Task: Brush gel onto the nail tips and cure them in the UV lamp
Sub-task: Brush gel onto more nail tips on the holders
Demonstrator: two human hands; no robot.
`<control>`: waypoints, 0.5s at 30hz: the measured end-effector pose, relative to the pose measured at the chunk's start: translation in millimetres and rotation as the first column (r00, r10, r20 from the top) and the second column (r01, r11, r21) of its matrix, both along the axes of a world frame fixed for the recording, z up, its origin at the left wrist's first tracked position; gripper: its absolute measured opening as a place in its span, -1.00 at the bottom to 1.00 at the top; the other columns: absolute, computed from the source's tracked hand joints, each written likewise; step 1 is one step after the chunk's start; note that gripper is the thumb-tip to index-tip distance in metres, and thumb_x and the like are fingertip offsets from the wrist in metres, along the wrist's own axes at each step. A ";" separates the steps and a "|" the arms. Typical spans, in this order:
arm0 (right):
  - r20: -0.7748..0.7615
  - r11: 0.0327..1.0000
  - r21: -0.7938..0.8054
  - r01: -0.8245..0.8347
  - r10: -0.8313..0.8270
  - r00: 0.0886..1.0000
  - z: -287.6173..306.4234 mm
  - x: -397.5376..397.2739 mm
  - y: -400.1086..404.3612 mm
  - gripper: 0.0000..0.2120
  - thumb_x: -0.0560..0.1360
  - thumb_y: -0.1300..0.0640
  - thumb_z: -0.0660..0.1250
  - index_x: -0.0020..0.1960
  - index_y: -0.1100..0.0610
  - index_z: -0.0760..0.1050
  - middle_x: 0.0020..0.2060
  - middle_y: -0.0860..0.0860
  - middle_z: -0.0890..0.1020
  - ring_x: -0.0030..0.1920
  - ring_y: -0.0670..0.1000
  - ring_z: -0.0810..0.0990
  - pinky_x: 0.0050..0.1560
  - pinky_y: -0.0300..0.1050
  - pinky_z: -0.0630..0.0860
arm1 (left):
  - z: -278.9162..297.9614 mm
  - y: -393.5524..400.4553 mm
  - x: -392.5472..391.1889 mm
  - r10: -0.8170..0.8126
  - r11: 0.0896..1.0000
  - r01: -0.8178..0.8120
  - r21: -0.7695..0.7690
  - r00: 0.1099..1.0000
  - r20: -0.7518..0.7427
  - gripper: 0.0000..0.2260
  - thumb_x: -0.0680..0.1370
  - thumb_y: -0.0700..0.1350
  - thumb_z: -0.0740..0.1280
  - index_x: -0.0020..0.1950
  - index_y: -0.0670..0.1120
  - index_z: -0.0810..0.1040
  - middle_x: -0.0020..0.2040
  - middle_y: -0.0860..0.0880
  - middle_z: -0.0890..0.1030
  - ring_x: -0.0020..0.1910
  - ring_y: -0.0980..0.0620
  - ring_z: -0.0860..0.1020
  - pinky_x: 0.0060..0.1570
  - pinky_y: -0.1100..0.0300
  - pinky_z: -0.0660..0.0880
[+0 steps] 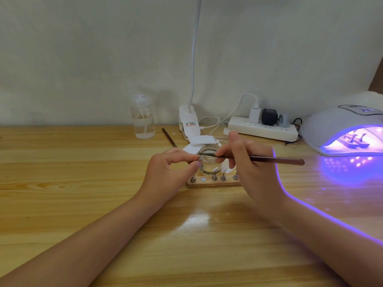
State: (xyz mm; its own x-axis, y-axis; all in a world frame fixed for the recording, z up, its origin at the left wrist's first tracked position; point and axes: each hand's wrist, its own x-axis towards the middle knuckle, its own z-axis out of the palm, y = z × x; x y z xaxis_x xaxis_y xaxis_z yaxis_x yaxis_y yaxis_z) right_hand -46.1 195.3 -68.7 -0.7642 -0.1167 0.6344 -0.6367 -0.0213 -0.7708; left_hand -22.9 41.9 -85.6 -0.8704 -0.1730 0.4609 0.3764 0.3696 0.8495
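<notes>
My right hand (pixel 246 160) grips a dark brush (pixel 275 159) like a pen, its tip pointing left over a small glass jar (pixel 208 162). My left hand (pixel 172 166) pinches a small nail tip on its stand (pixel 199 159) right at the brush tip. In front of the jar lies a wooden holder strip (pixel 209 183) with several metal stands, some carrying nail tips (pixel 223 169). At the right, the white UV lamp (pixel 335 125) glows violet, with a holder and nail tips inside (pixel 352 141).
A clear pump bottle (pixel 143 119) stands at the back left. A clip lamp base (pixel 188 123), white pads (pixel 202 140), a second brush (pixel 169 137) and a power strip (pixel 263 127) with plugs and cables line the back of the wooden table (pixel 83 172).
</notes>
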 end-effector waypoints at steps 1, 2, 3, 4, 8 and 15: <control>0.001 1.000 -0.001 -0.001 0.001 1.000 -0.5 0.2 0.2 -0.62 0.51 -0.01 0.19 -0.36 0.16 0.58 -0.50 -0.07 0.59 -0.46 -0.21 0.51 -0.39 -0.46 0.35 | 0.2 0.2 0.0 0.001 1.000 -0.001 0.002 1.000 0.000 -0.82 0.37 -0.28 0.46 -0.24 0.01 0.65 -0.31 0.14 0.60 -0.23 0.32 0.54 -0.13 0.53 0.37; 0.006 1.000 -0.002 0.001 -0.001 1.000 -0.9 0.1 0.9 -0.60 0.51 -0.02 0.19 -0.36 0.18 0.58 -0.50 -0.05 0.59 -0.46 -0.20 0.51 -0.38 -0.44 0.36 | 0.4 0.4 -0.2 0.002 1.000 -0.002 0.005 1.000 0.001 -0.81 0.37 -0.29 0.46 -0.24 0.02 0.65 -0.31 0.14 0.60 -0.23 0.32 0.54 -0.12 0.53 0.36; 0.016 1.000 -0.003 0.005 -0.005 1.000 -1.3 -0.4 1.9 -0.58 0.51 -0.03 0.19 -0.38 0.18 0.58 -0.51 -0.03 0.58 -0.47 -0.19 0.51 -0.36 -0.43 0.37 | 0.5 0.6 -0.4 0.003 1.000 -0.003 0.005 1.000 0.001 -0.81 0.37 -0.29 0.46 -0.25 0.03 0.64 -0.31 0.15 0.60 -0.23 0.32 0.54 -0.12 0.54 0.36; 0.032 1.000 -0.009 0.011 -0.011 0.999 -1.4 -0.8 2.7 -0.56 0.51 -0.05 0.18 -0.39 0.17 0.58 -0.53 0.00 0.58 -0.48 -0.17 0.51 -0.36 -0.41 0.38 | 0.5 0.7 -0.3 0.004 1.000 -0.004 0.003 1.000 0.000 -0.80 0.37 -0.28 0.46 -0.25 0.03 0.64 -0.31 0.15 0.60 -0.22 0.31 0.54 -0.11 0.54 0.36; 0.053 0.998 -0.057 0.028 -0.025 0.998 -0.6 -2.1 4.2 -0.55 0.51 0.00 0.13 -0.46 0.14 0.54 -0.58 0.01 0.56 -0.55 -0.16 0.48 -0.38 -0.42 0.37 | 1.0 0.2 0.7 0.001 1.000 -0.001 -0.004 1.000 -0.002 -0.83 0.37 -0.27 0.46 -0.23 0.02 0.65 -0.28 0.13 0.61 -0.21 0.31 0.55 -0.11 0.54 0.36; 0.001 0.999 -0.041 -0.010 0.010 1.000 0.3 -0.4 -0.3 -0.61 0.49 -0.01 0.17 -0.35 0.17 0.58 -0.51 -0.07 0.59 -0.48 -0.21 0.51 -0.35 -0.46 0.37 | 1.4 0.2 0.7 -0.015 1.000 0.015 -0.020 1.000 0.005 -0.90 0.38 -0.26 0.45 -0.15 -0.09 0.67 -0.25 0.08 0.62 -0.21 0.29 0.54 -0.11 0.51 0.37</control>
